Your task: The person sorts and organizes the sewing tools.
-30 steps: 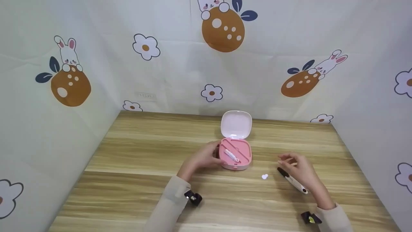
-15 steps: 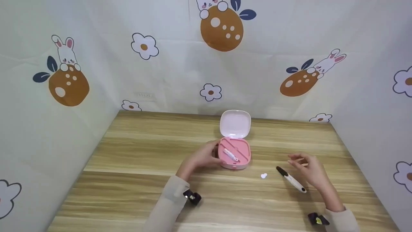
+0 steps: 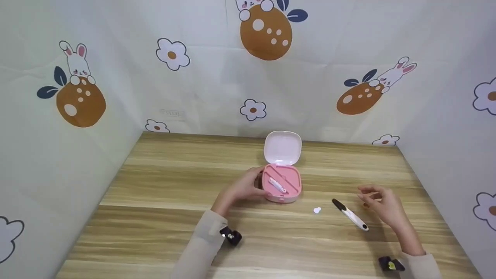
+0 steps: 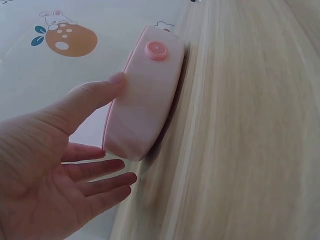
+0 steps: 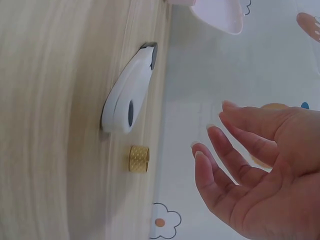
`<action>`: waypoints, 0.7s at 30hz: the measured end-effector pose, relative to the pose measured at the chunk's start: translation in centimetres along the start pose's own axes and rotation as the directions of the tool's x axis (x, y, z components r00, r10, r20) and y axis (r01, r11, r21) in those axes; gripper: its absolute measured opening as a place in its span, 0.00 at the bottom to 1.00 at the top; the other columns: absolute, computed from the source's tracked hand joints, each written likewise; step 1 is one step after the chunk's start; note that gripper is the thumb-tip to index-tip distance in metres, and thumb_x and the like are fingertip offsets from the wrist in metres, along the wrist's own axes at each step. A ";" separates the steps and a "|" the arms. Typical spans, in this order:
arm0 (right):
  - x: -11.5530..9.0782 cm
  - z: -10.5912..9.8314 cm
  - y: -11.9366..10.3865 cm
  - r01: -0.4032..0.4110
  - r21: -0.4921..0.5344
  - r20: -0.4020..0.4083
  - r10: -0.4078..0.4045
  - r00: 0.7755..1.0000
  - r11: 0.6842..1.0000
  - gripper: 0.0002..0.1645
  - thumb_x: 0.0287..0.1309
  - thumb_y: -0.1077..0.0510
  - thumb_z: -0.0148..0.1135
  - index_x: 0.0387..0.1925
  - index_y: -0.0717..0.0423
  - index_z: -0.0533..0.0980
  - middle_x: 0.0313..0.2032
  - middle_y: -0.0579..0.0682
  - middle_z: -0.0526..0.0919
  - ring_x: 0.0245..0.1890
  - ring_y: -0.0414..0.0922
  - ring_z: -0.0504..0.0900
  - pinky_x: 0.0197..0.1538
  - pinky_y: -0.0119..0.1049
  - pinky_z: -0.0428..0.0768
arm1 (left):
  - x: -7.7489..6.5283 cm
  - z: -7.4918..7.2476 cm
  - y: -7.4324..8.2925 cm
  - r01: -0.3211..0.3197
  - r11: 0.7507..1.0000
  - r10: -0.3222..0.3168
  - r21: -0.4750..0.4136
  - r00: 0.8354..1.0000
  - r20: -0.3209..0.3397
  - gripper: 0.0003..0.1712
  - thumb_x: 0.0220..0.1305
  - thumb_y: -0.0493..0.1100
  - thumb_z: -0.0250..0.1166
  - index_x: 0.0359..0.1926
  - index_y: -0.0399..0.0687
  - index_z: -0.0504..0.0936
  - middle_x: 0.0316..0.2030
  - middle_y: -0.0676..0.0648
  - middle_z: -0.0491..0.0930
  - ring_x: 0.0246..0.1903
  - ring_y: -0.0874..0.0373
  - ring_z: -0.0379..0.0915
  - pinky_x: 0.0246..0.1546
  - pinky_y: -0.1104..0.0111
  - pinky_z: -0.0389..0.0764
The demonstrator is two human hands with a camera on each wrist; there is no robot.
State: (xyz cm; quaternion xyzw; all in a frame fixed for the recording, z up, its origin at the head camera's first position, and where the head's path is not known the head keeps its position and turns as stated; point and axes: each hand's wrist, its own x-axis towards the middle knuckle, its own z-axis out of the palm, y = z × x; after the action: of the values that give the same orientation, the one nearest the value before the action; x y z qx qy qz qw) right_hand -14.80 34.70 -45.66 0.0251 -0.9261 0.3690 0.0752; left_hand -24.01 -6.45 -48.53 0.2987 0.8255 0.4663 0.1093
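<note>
left wrist: fingers (image 4: 95, 170) spread, thumb (image 4: 92, 96) touching pink case (image 4: 142, 97).

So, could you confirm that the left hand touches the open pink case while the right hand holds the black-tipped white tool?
No: the right hand holds nothing; the right wrist view shows the black-tipped white tool lying on the table. The left hand does touch the open pink case.
</note>
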 end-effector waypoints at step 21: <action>-0.7 -1.3 3.8 -0.027 -0.046 0.074 0.031 0.997 0.999 0.20 0.62 0.65 0.73 0.53 0.74 0.82 0.46 0.70 0.87 0.38 0.51 0.89 0.35 0.26 0.82 | -0.1 0.1 0.0 0.048 0.994 -0.046 0.093 0.999 -0.023 0.50 0.59 0.43 0.80 0.77 0.35 0.66 0.71 0.35 0.73 0.72 0.41 0.68 0.78 0.52 0.65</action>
State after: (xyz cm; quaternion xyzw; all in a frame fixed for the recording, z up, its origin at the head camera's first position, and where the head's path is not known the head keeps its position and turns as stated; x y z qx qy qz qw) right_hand -14.37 38.34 -47.42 0.0237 -0.9365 0.3479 0.0356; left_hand -23.90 -6.42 -48.56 0.2794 0.8543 0.4273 0.0975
